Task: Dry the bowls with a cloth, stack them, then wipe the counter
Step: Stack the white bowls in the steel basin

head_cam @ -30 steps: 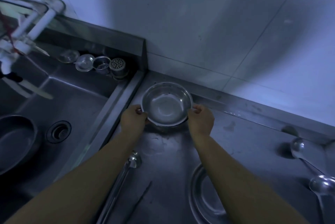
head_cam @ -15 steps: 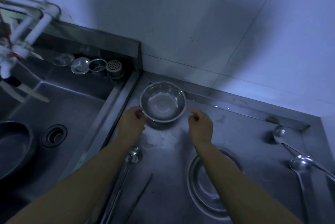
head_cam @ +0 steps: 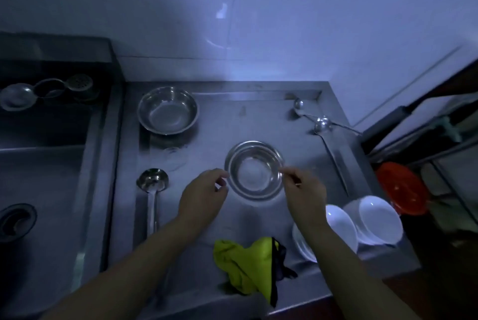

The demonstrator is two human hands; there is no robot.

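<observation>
Two steel bowls stand upright on the steel counter (head_cam: 207, 247). One steel bowl (head_cam: 168, 111) is at the back left, with no hand near it. The second steel bowl (head_cam: 254, 171) is in the middle, between my hands. Just left of its rim, my left hand (head_cam: 204, 198) has loosely curled fingers and holds nothing. My right hand (head_cam: 305, 190) is at the right rim, its forefinger reaching the edge; no firm hold shows. A yellow-green cloth (head_cam: 245, 262) lies crumpled at the counter's front edge, between my forearms.
A sink (head_cam: 38, 164) lies to the left, with strainers (head_cam: 49, 89) on its back ledge. A ladle (head_cam: 152, 182) lies left of my left hand. Spoons (head_cam: 323, 123) lie at the back right. White dishes (head_cam: 372, 221) lean at the right front, beside a red lid (head_cam: 401, 187).
Both hands let go of the back-left bowl and came back and right to flank the middle bowl. The view swung right, bringing the cloth and white dishes into sight.
</observation>
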